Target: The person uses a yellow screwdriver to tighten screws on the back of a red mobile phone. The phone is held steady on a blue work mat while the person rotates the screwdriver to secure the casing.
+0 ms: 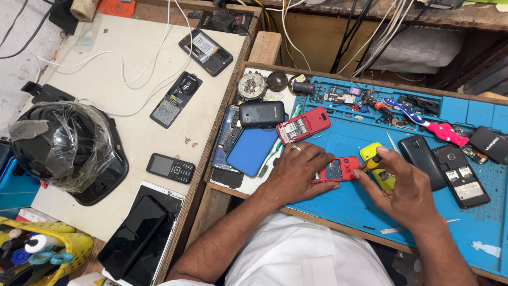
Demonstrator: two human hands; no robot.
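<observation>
Our left hand [299, 172] lies flat, fingers [317, 159] spread and pressing down on a small red opened mobile phone body [338, 169], its circuit board showing, pinning it to the blue rubber repair mat [344, 206]. Our right hand [405, 190] has its fingers [382, 153] pinched closed around a yellow-handled screwdriver [373, 161], whose end meets the right edge of the red phone. Just under that hand lies a yellow-green plastic phone shell [385, 180].

Right of the hands, on the mat, rest a dark rounded phone back cover [420, 159] and an opened black phone [460, 177] with its inner slots bare. Above them lies a toothbrush with a pink handle and blue-white neck [423, 122]. Above our left hand sits a second red phone, opened and showing its board [303, 126]; beside it a black rounded phone [261, 113] rests on a blue flat phone cover [251, 151]. The mat's top compartments hold small parts and screws.

Further left, a pale tabletop [106, 79] carries a small black keypad phone [171, 168], two opened dark phones, white cables, a black helmet wrapped in clear plastic [63, 145], and a white tablet under a black slab. A yellow basket [74, 249] sits at the lower left corner.
</observation>
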